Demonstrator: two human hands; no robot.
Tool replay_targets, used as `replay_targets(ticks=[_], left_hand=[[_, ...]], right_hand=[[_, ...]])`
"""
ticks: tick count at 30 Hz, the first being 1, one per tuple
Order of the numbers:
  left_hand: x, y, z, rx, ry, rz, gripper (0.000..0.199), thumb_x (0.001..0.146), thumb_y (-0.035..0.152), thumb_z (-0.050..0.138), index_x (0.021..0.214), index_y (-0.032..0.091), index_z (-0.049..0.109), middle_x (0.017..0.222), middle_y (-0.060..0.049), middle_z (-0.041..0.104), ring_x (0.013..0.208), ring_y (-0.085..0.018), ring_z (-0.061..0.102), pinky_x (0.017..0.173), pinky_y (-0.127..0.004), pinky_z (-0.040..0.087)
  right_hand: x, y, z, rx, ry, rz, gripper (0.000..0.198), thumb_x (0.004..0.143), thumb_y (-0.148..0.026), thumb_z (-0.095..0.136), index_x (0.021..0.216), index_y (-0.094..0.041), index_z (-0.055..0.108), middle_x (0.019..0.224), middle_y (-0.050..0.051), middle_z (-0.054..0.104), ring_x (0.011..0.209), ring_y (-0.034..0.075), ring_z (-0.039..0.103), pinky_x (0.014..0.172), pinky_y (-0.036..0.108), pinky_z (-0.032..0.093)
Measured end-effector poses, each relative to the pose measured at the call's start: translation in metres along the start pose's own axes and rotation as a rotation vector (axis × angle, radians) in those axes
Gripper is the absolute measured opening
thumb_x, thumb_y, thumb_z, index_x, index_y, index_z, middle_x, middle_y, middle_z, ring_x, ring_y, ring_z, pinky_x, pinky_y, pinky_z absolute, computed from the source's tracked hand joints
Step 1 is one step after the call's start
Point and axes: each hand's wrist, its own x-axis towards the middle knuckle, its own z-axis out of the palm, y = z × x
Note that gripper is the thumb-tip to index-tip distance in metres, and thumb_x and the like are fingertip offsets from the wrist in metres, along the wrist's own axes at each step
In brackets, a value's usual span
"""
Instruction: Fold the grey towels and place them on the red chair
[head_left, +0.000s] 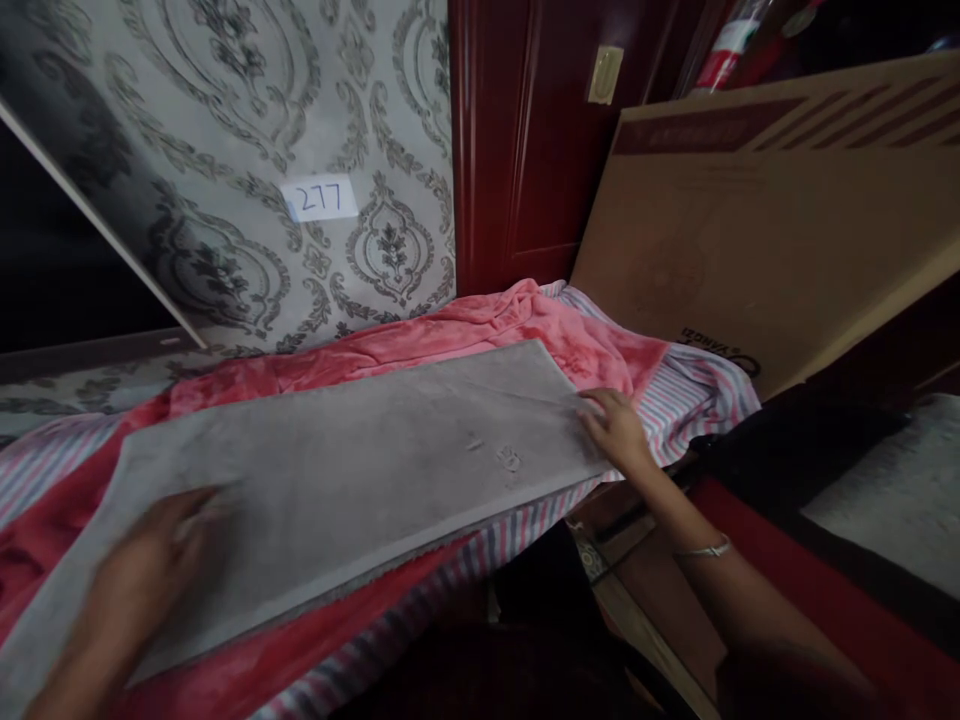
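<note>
The grey fabric [360,470] lies flat over the pink blanket [487,325], probably light, limp, best taken by its corners. The right grip [616,432] half-curls at its right edge, the left grip [161,560] blurs above; whether either pinches, I cannot tell

The right forearm [664,495] is wearing a slim, silver-coloured bracelet [709,551], its narrow band curving around the limb. Below the bracelet, the right hand [616,432] is showing bare. The left hand [142,565] is likewise showing bare, motion blur obscuring finer detail.
</note>
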Motion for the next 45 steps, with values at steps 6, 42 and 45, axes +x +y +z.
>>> replay_targets(ticks=[6,42,45], left_hand=[[0.103,0.121,0.044,-0.2,-0.198,0.444,0.056,0.101,0.049,0.031,0.138,0.019,0.059,0.143,-0.01,0.063,0.132,-0.024,0.058,0.114,-0.04,0.045],[0.117,0.189,0.142,-0.165,-0.317,0.724,0.063,0.1,0.058,0.043,0.158,0.037,0.033,0.171,-0.003,0.021,0.158,-0.031,0.016,0.126,-0.062,0.016],[0.117,0.188,0.143,-0.175,-0.297,0.738,0.064,0.099,0.058,0.045,0.159,0.038,0.032,0.17,-0.002,0.023,0.158,-0.031,0.016,0.126,-0.061,0.017]], right_hand=[[0.017,-0.072,0.054,-0.043,-0.425,-0.261,0.057,0.098,-0.043,0.05,0.15,-0.017,0.053,0.157,0.017,0.046,0.143,0.034,0.043,0.116,0.055,0.036],[0.194,0.036,0.13,-0.079,-0.301,0.417,0.039,0.09,-0.016,0.051,0.121,-0.016,0.075,0.117,0.01,0.076,0.1,0.02,0.071,0.088,0.028,0.054],[0.189,0.034,0.133,-0.134,-0.298,0.413,0.038,0.091,-0.016,0.052,0.122,-0.017,0.074,0.12,0.011,0.075,0.107,0.022,0.069,0.093,0.031,0.053]])
